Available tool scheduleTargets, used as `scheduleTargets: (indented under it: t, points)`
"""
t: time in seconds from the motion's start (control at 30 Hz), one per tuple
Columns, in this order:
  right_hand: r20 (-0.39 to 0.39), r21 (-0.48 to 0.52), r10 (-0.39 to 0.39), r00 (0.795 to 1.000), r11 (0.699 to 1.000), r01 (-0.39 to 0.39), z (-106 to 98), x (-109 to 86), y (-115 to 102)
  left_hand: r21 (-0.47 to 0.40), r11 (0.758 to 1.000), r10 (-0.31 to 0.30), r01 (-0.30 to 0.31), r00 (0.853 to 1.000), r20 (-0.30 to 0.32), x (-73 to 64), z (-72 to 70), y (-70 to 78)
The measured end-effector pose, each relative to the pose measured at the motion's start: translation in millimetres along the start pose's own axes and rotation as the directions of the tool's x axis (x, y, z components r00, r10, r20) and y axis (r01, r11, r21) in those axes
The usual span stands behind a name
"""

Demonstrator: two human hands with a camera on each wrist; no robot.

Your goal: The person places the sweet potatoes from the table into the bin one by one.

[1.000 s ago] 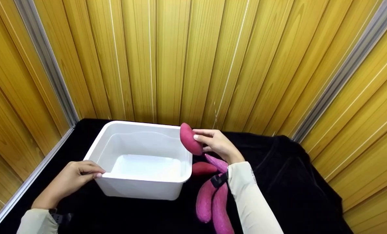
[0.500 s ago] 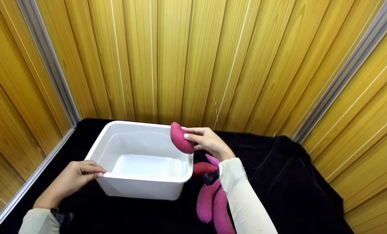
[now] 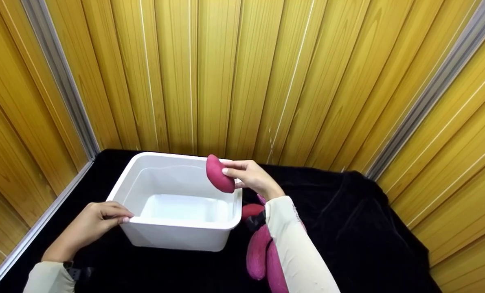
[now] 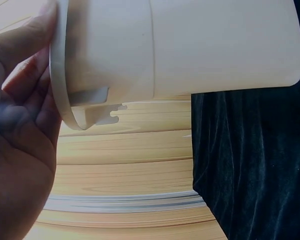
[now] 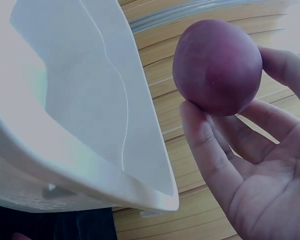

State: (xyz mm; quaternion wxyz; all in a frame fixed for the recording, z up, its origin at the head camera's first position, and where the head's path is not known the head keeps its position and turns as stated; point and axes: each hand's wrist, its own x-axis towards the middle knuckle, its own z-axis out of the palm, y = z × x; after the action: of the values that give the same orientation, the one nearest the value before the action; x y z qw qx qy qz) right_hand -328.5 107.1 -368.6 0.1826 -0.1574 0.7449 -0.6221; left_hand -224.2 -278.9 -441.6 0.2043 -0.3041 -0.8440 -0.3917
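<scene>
head view: the bin rim [image 3: 177, 223] was pinched by fingers of the left hand [image 3: 95, 219]; a red item [image 3: 218, 176] was grasped by the right hand [image 3: 255, 178].

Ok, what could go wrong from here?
The red piece might slip: the right hand holds it with its fingers, clear of the palm. It could knock the tub, whose right rim is close. The tub might shift, as the left hand pinches it near one corner.
</scene>
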Motion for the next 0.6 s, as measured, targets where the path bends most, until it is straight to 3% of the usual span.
scheduleTargets:
  t: [0.6]
  points:
    - [0.001,-0.005,-0.003,1.000,1.000,0.003,8.4,8.1,1.8,0.020,0.999,-0.025,0.025,1.000,0.000,-0.3,-1.3,3.7]
